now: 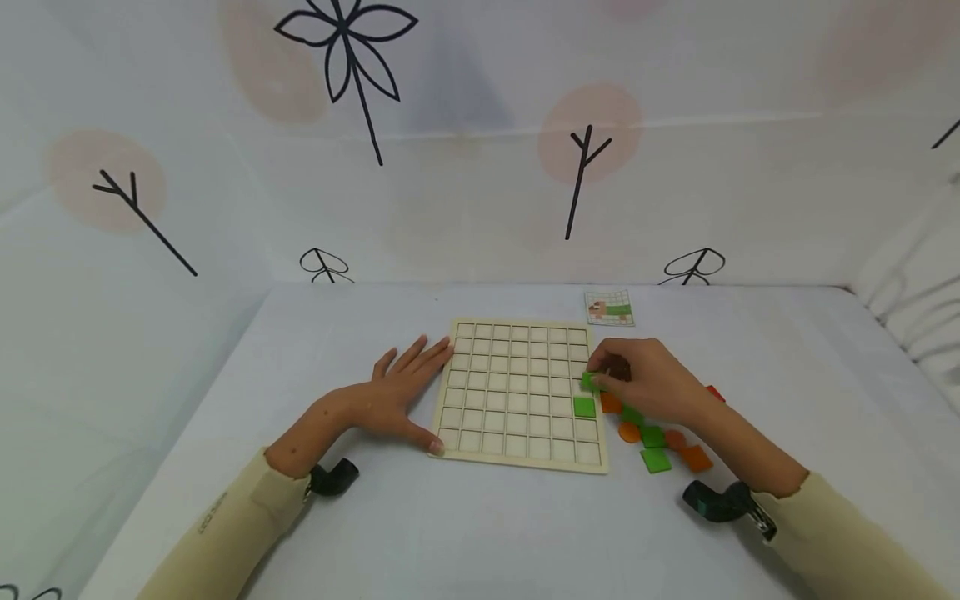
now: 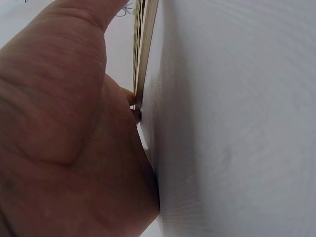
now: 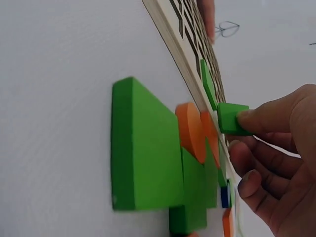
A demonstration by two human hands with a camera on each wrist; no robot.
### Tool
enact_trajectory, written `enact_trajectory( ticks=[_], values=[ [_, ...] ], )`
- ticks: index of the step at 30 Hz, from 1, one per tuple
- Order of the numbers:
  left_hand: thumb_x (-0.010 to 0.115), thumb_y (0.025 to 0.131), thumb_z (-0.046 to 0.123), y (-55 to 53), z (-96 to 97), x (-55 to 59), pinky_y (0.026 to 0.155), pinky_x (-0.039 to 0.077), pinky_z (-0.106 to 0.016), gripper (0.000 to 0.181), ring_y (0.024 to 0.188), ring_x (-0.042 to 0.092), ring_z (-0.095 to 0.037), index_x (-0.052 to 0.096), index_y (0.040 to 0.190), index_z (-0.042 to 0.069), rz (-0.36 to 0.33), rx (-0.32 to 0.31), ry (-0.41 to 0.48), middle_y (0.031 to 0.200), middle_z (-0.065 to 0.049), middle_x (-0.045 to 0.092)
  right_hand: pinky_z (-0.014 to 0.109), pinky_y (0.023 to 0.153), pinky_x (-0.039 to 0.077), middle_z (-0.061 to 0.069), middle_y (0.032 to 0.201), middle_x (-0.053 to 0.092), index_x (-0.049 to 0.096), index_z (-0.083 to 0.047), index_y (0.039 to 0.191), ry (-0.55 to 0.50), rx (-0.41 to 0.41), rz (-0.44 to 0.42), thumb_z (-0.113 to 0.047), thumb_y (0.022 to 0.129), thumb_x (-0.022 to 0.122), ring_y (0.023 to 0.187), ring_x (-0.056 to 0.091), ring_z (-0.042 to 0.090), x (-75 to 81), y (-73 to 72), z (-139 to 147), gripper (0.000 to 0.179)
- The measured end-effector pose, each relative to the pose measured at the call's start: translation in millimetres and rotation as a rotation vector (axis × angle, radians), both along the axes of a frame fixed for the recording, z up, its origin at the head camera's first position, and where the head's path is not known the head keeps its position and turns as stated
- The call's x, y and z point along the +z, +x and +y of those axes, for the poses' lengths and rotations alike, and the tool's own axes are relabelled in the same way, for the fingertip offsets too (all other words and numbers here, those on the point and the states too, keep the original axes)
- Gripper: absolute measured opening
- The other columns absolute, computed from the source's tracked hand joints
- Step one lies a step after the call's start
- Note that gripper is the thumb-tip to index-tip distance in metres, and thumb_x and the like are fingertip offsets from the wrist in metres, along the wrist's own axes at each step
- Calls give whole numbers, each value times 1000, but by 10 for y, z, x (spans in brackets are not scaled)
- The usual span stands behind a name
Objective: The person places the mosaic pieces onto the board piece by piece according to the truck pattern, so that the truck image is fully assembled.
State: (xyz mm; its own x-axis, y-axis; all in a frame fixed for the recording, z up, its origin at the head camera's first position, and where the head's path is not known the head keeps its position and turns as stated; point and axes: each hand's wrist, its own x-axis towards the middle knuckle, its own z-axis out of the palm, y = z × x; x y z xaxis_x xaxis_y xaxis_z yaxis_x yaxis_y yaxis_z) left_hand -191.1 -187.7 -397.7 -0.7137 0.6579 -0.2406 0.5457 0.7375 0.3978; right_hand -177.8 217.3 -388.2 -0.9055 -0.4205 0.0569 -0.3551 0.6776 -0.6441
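Observation:
A pale wooden grid board (image 1: 517, 385) lies flat on the table. My left hand (image 1: 392, 402) is spread along its left side, with the fingertips at the upper left edge and the thumb at the lower left corner. Over the board's right edge, my right hand (image 1: 651, 382) pinches a green square tile (image 3: 232, 118) between thumb and fingers, tilted in the right wrist view. Just below, another green tile (image 1: 584, 407) sits in a cell of the rightmost column. The left wrist view shows mostly palm and the board's side edge.
Right of the board lie loose pieces: a green square (image 1: 656, 460), an orange disc (image 1: 629, 432), an orange square (image 1: 696, 458) and others, partly under the right hand. A small picture card (image 1: 609, 308) lies beyond the board's top right corner. A patterned cloth (image 1: 465, 200) hangs behind.

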Motion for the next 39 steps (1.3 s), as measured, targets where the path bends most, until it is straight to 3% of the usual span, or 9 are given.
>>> enact_trajectory(
  ticks=[6,13,18,27,39],
  values=[
    [84,79,69,0,-33,-14,122,-5,-72,136,164,-15,-35,1,172,16,4,1,9,180,0,-7,27,74,55,-4,93,71,72,-13,101,5,-29,-15,-9,97,77,83,63,16,-31,-20,-111,8],
    [83,79,71,8,-60,-20,122,-4,-72,136,164,-15,-34,0,172,17,9,4,0,180,1,-8,26,66,50,-4,93,65,76,-14,95,39,2,77,-7,94,81,76,57,16,-34,-18,-137,9],
    [83,79,70,11,-71,-20,123,-5,-71,135,164,-15,-34,1,173,17,4,5,8,180,2,-8,28,67,50,-3,95,67,78,-12,100,67,3,108,-6,97,76,78,57,16,-30,-36,-83,7],
    [82,80,70,-9,-45,-24,123,-6,-70,134,164,-16,-32,1,173,17,5,-5,5,180,2,-7,27,62,43,-1,86,59,78,-8,105,150,18,63,-10,93,80,72,51,15,17,-63,149,12],
    [82,80,70,-30,-26,-12,124,-6,-69,134,163,-17,-32,-1,172,17,-10,-16,2,179,2,-9,27,65,46,1,96,61,73,-8,105,172,37,30,-10,88,87,79,52,16,19,-25,155,22]
  ],
)
